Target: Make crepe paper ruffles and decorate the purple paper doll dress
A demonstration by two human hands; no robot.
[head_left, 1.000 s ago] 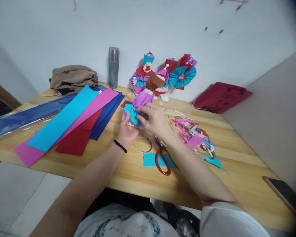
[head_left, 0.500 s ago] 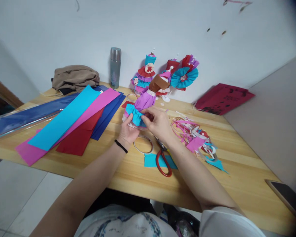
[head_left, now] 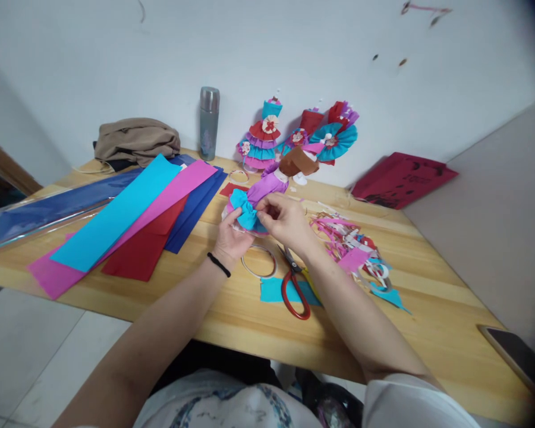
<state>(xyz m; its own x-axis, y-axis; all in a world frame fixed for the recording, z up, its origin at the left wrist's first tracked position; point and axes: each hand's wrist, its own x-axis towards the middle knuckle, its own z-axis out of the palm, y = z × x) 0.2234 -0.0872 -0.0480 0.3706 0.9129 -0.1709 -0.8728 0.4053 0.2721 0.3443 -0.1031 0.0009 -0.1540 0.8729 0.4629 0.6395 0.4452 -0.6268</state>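
A small dress form in a paper dress leans to the right above the table, with a brown top, a purple skirt and a gathered blue ruffle at its hem. My left hand grips the hem from the near left, its thumb pressed on the blue ruffle. At the ruffle's right side my right hand pinches with thumb and forefinger on the blue paper. Just below my hands lie a roll of tape and red-handled scissors, which rest partly on a blue paper piece.
Blue, pink and red paper strips spread over the table's left. Paper scraps are heaped at the right. Behind stand a flask and a dressed form. A red bag leans on the wall; a phone lies at the right edge.
The held dress form has tilted further to the right, its top now lower and nearer the large blue paper flower. Both hands stay at the blue ruffle, barely shifted.
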